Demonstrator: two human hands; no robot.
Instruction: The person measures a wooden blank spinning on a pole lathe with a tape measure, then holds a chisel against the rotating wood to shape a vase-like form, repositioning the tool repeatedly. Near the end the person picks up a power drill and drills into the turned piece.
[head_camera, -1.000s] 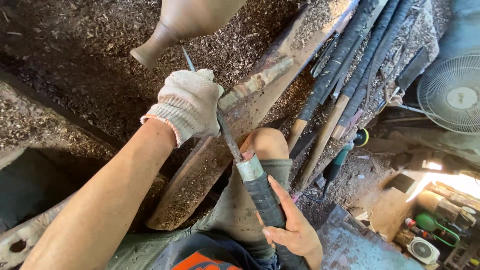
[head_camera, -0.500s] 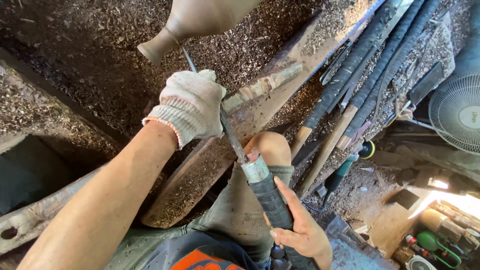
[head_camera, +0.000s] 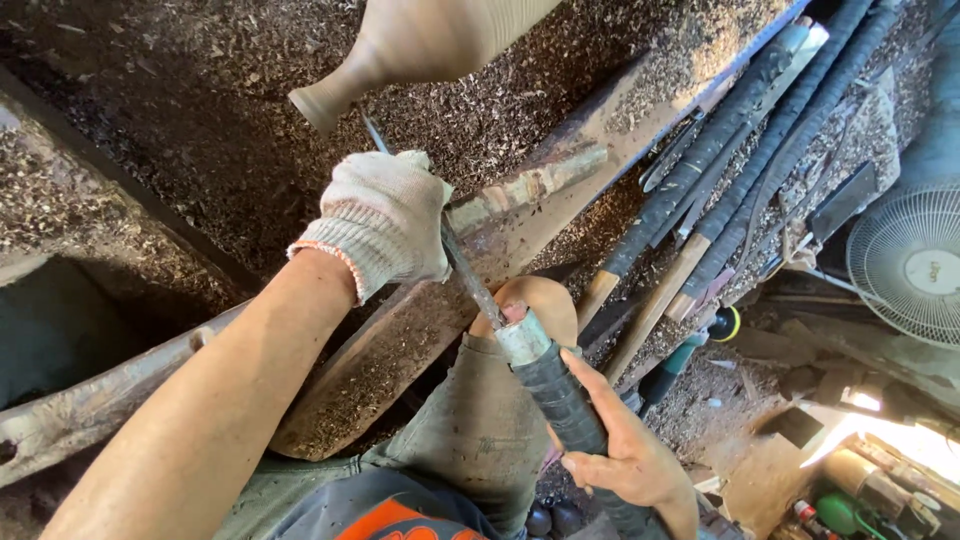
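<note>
A long metal chisel (head_camera: 468, 270) with a dark tape-wrapped handle (head_camera: 565, 410) runs from bottom right up to a turned wooden vase (head_camera: 420, 40) at the top. Its tip sits just under the vase's narrow neck. My left hand (head_camera: 385, 220), in a white knit glove, wraps the chisel's metal shaft and rests on a worn wooden rest bar (head_camera: 520, 190). My bare right hand (head_camera: 625, 450) grips the taped handle low down, beside my knee (head_camera: 535, 305).
Wood shavings (head_camera: 200, 130) cover the bed under the vase. Several long taped-handle tools (head_camera: 720, 190) lie on a plank at the right. A white fan (head_camera: 915, 265) stands at the far right edge, with a green object (head_camera: 840, 510) below it.
The view has shifted a little, so the vase and both hands sit slightly differently in frame. Both hands keep the same grip on the chisel, tip still at the vase's neck.
</note>
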